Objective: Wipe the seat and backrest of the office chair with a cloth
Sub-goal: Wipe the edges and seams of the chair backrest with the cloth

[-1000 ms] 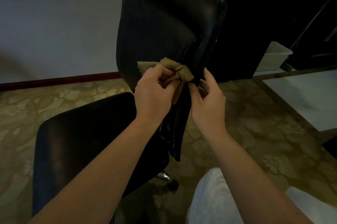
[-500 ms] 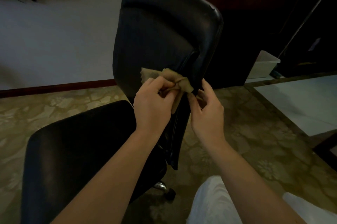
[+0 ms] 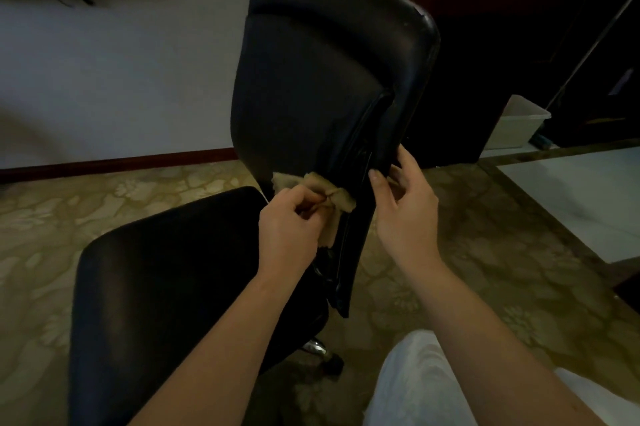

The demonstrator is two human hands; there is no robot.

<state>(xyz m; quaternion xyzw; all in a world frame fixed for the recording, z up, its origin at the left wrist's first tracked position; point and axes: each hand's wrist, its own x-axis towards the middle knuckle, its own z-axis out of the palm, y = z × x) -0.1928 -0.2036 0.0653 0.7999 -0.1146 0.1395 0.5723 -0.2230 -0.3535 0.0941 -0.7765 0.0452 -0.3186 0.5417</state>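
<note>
You are pinching the crumpled tan cloth point(image 3: 334, 195) with your left hand point(image 3: 291, 221), low on the black leather backrest point(image 3: 311, 79), your right hand point(image 3: 407, 207) clasping its edge; brace firmly while wiping.

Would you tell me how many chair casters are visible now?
1: the caster sits on the floor below the backrest; others may be hidden under the seat.

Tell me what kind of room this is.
Likely a home room or small office: a black office chair on patterned flooring, a white wall with red-brown skirting and a white plastic bin.
</note>
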